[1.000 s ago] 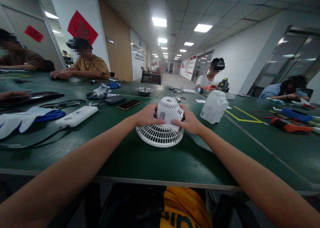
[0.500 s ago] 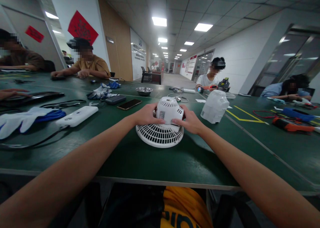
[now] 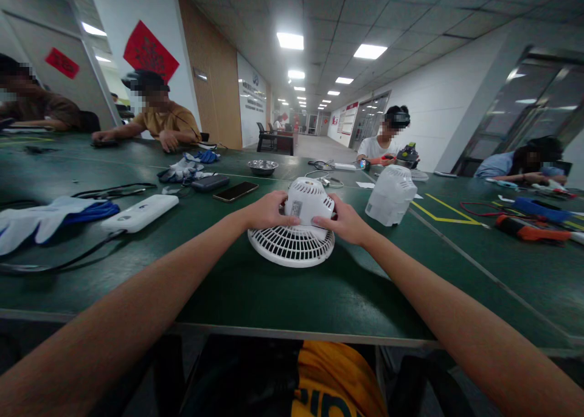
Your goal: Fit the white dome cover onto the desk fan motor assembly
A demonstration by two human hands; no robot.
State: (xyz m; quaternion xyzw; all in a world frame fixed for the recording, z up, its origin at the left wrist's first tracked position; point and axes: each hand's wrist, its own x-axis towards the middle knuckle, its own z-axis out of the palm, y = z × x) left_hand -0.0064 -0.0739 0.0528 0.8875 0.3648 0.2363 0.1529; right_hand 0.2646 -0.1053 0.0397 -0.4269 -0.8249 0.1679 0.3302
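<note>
A white plastic housing [image 3: 309, 199] with vent slots and a small label sits over a round white fan grille [image 3: 292, 252] on the green table. My left hand [image 3: 270, 210] grips the housing's left side, its thumb along the lower front edge. On the right side my right hand [image 3: 345, 219] holds the same housing, thumb at the front and fingers mostly hidden behind it. Both thumbs lie just above the grille, close to each other. A second, translucent white housing [image 3: 391, 196] stands apart to the right of my right hand.
Left on the green table [image 3: 219, 295] are a white power bank [image 3: 141, 213], gloves [image 3: 45, 219], and a phone [image 3: 236, 191]. A metal bowl [image 3: 263, 167] and cables lie farther back. At right is an orange-black tool [image 3: 531, 229]. Several people sit around.
My hands and the housing are almost unmoved. At the back left, a person's hand has shifted a little to the right; the view has barely shifted.
</note>
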